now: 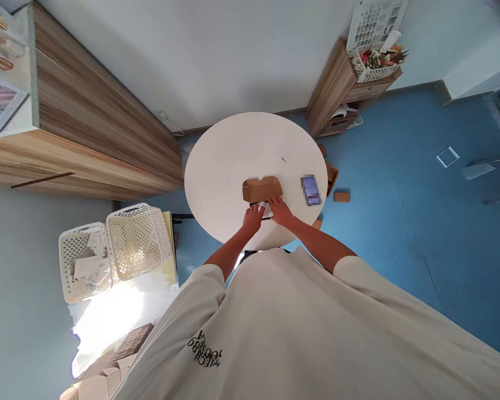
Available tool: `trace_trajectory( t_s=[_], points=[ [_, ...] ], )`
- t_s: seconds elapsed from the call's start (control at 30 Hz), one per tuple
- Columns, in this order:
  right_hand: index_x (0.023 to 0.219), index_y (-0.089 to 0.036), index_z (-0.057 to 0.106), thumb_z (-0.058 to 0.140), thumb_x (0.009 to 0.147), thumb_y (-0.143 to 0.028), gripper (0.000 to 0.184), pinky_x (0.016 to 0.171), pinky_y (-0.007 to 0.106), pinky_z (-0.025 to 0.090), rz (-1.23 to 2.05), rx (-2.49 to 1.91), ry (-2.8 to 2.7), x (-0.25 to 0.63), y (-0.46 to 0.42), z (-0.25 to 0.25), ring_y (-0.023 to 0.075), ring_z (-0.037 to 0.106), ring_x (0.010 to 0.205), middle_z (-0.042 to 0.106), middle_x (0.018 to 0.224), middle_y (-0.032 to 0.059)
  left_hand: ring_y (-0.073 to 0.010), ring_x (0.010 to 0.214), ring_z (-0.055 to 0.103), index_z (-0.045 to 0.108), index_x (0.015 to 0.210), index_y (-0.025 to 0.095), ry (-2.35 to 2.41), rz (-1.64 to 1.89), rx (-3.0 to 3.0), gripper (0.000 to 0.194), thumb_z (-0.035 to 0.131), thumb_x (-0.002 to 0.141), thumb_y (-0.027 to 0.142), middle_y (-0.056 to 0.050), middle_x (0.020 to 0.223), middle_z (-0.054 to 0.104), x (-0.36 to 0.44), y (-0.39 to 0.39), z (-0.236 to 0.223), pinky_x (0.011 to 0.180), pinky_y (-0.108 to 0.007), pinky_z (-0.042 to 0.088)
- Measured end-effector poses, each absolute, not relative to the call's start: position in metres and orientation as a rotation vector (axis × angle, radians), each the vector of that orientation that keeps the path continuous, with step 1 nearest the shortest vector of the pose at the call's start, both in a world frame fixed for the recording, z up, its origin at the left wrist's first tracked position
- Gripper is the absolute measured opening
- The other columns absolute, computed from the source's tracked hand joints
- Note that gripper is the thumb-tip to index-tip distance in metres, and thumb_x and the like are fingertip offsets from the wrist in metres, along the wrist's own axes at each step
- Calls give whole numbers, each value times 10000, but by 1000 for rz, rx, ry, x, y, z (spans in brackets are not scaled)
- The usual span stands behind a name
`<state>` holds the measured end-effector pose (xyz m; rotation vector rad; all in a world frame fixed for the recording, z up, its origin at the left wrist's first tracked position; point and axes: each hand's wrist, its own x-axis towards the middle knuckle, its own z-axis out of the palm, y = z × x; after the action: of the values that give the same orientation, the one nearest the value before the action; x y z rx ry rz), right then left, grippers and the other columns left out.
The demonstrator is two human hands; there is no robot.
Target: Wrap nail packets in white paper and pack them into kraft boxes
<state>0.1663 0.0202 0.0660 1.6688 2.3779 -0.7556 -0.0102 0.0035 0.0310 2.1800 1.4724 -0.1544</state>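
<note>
**Two Hands Working at an Open Carton on a Round Table**

A person in a pale T-shirt [275,328] is bending both arms toward an open cardboard box [262,190], which is lying near the centre of the frame, toward the near edge of a white round table [237,144]. Its brown lid is standing open on the far side, and whitish contents [267,210] are showing between the hands. The left hand [252,218] is touching the box's left side; whether its fingers are pinching anything, one cannot tell. The right hand [280,211] is resting at the right side, its fingers slightly spread. A blurred purple object [311,190] is lying to the right, while white baskets [134,241] are standing at lower left.
</note>
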Motion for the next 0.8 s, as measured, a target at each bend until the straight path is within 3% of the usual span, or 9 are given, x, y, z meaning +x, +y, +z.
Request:
trace_trajectory(
  t_s=[0.13, 0.3, 0.37, 0.5, 0.57, 0.7, 0.8],
  points=[
    [1620, -35, 335, 623, 920, -273, 793, 1215, 461, 330, -817, 1710, 2357, 165, 19, 67, 365, 308, 1428, 373, 1625, 221, -346, 1367, 532, 642, 1261, 215, 1592, 46, 2026, 428, 515, 893, 36, -174, 1404, 604, -13, 9, 32, 1129, -511, 386],
    [1630, -77, 332, 671, 925, -336, 824, 1193, 476, 339, -874, 1754, 2328, 164, 18, 66, 377, 283, 1454, 337, 1650, 225, -307, 1363, 551, 510, 1430, 192, 2016, 470, 1286, 478, 513, 955, 144, -189, 1517, 545, -21, 38, 32, 1069, -440, 449],
    [1635, -99, 338, 696, 920, -364, 842, 1205, 503, 303, -884, 1768, 2315, 166, 17, 65, 387, 257, 1485, 316, 1664, 232, -292, 1247, 636, 519, 1415, 200, 1938, 486, 965, 436, 543, 982, 245, -176, 1432, 623, -26, 52, 29, 975, -407, 500],
    [1644, -185, 344, 765, 882, -428, 904, 1229, 597, 162, -882, 1842, 2230, 172, 14, 63, 428, 90, 1580, 119, 1760, 207, -250, 1114, 680, 616, 1205, 230, 1804, 515, 807, 246, 526, 1017, 362, -114, 1272, 709, -32, 67, 22, 888, -357, 515],
    [1649, -254, 341, 781, 863, -482, 929, 1228, 620, 144, -910, 1914, 2151, 175, 13, 61, 431, 35, 1600, 29, 1786, 163, -233, 1091, 675, 612, 1152, 243, 1802, 527, 836, 203, 518, 1022, 368, -96, 1251, 710, -32, 68, 20, 880, -346, 509],
    [1662, -291, 309, 707, 887, -542, 907, 1227, 601, 247, -1036, 2170, 2013, 181, 23, 56, 409, 140, 1594, 47, 1781, 137, -224, 1052, 667, 589, 1122, 247, 1801, 492, 827, 168, 525, 1013, 359, -88, 1215, 706, -33, 68, 19, 863, -344, 502],
    [1677, -282, 258, 544, 965, -533, 807, 1186, 583, 362, -1162, 2437, 1884, 185, 40, 56, 369, 314, 1533, 237, 1719, 157, -228, 1070, 661, 593, 1071, 239, 1780, 504, 834, 152, 556, 990, 362, -86, 1186, 712, -35, 71, 18, 873, -346, 497]
  ],
)
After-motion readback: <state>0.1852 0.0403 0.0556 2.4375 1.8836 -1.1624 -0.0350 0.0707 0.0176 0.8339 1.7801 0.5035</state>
